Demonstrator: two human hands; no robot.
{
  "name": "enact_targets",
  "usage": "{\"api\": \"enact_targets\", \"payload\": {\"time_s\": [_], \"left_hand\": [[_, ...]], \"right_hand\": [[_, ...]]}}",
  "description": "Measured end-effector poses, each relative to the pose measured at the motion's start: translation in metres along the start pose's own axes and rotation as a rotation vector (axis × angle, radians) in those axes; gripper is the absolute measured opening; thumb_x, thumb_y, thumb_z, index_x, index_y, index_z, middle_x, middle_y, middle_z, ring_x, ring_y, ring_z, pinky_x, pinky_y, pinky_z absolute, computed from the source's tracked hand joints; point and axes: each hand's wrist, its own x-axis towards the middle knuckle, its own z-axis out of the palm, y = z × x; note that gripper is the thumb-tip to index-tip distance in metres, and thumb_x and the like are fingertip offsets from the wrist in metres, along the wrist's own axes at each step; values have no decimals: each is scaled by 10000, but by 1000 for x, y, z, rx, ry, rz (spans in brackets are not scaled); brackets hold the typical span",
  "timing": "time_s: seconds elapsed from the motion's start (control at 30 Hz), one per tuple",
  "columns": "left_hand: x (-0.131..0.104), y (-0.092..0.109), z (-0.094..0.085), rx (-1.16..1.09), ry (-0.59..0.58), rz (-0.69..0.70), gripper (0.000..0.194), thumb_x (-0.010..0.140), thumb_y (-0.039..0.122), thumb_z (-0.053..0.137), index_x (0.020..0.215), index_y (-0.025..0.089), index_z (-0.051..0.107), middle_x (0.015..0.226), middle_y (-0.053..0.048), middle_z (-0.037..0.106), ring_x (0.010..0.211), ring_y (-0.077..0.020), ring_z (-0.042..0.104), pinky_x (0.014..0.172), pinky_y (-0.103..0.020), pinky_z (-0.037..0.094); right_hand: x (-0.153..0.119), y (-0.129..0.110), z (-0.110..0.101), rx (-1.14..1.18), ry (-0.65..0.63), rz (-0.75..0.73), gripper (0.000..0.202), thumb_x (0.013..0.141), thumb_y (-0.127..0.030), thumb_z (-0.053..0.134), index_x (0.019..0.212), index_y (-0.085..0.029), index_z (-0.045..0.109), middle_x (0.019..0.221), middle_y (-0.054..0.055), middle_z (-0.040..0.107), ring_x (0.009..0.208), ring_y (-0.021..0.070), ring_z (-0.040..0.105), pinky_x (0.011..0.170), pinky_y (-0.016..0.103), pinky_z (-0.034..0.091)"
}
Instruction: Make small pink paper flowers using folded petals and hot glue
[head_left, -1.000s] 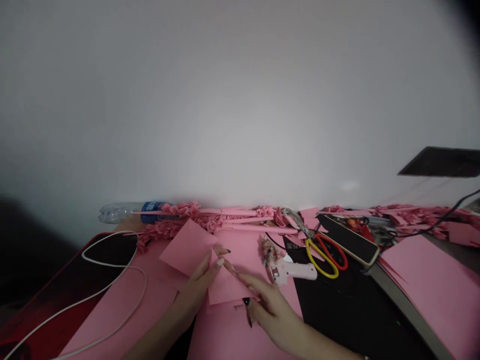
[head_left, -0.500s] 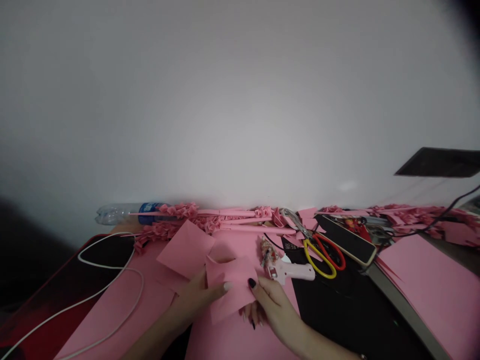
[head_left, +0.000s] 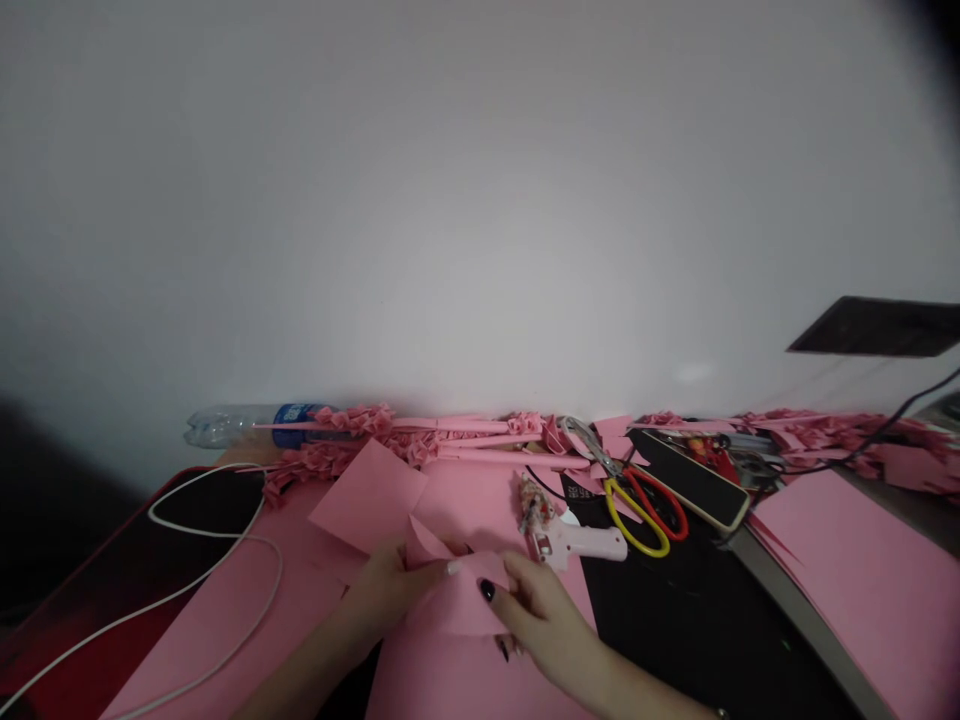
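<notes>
A sheet of pink paper, curled over along its upper edge, is held between both hands. My left hand pinches its left side, thumb on the near face. On its right side, my right hand grips it with a dark-nailed thumb in front; some fingers are hidden behind the paper. A flat pink square lies just beyond my left hand. Past my right hand rests a white glue gun, with scissors with yellow and red handles to its right.
Pink folded-paper flower stems line the wall, beside a clear plastic bottle. A phone lies right of the scissors. A stack of pink sheets occupies the right side. A white cable loops at left.
The paper between my hands has tilted, and its top edge is now bent over more. My right hand has shifted its grip, with the fingers beneath drawn in.
</notes>
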Motion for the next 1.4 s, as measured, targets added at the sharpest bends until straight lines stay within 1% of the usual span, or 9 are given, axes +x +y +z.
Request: {"api": "enact_targets", "payload": {"time_s": [0.1, 0.37, 0.47, 0.7, 0.8, 0.97, 1.13, 1.23, 1.4], "left_hand": [[0, 4, -1, 124, -149, 17, 232, 690, 394, 774, 646, 167, 780, 686, -68, 753, 657, -257, 684, 635, -315, 518], [1, 6, -3, 16, -167, -34, 249, 685, 403, 779, 767, 169, 805, 745, -78, 771, 767, -286, 696, 736, -354, 518], [-3, 11, -1, -126, -181, -73, 231, 669, 381, 792, 783, 181, 797, 806, -85, 780, 780, -278, 703, 767, -366, 522], [-3, 6, -6, -171, -76, -84, 137, 673, 203, 730, 795, 208, 792, 884, -39, 776, 901, -259, 680, 837, -322, 489], [0, 1, -10, -126, -66, -28, 151, 663, 180, 685, 764, 215, 792, 858, -29, 754, 925, -241, 651, 831, -287, 467], [0, 8, -9, -148, -149, 3, 267, 639, 405, 662, 716, 178, 777, 747, -73, 687, 724, -235, 598, 681, -312, 461], [3, 10, -6, -44, -48, 101, 331, 692, 485, 636, 609, 185, 747, 716, -90, 683, 763, -260, 608, 761, -354, 481], [1, 10, -6, 35, -64, 26, 207, 690, 403, 728, 690, 197, 754, 707, -53, 672, 702, -219, 605, 683, -313, 503], [-5, 18, -3, 15, -92, -7, 340, 714, 367, 753, 1032, 248, 763, 1148, -101, 686, 877, -274, 659, 613, -311, 564]], "right_hand": [[0, -2, 0, -27, 93, -56, 384, 864, -545, 587, 821, -167, 642, 596, -29, 535, 522, 112, 470, 497, 217, 398], [1, -5, 1, 209, -6, -4, 441, 890, -574, 542, 814, -155, 661, 544, -38, 501, 444, 96, 417, 470, 223, 374], [3, -11, 0, 326, -1, -47, 364, 872, -527, 601, 910, -176, 692, 675, 10, 623, 582, 144, 553, 662, 295, 488], [6, -15, -5, 497, 114, -29, 157, 751, -265, 695, 883, -208, 758, 898, 60, 725, 918, 221, 652, 910, 343, 468], [6, -13, -5, 541, 160, 28, 149, 689, -209, 662, 797, -206, 765, 756, 55, 717, 764, 215, 669, 755, 324, 533], [5, -8, -5, 699, 68, 56, 176, 723, -251, 576, 767, -167, 724, 558, 22, 626, 380, 139, 549, 382, 247, 472], [6, -4, -4, 697, 26, -20, 305, 815, -424, 611, 771, -129, 675, 741, 66, 672, 393, 117, 586, 370, 238, 507], [6, -2, -2, 545, 48, 26, 289, 785, -405, 724, 865, -139, 644, 676, 5, 624, 409, 118, 617, 359, 198, 495], [6, -4, -1, 373, 84, 51, 454, 778, -457, 729, 1108, -171, 603, 596, -53, 566, 467, 134, 640, 428, 228, 551]]}}
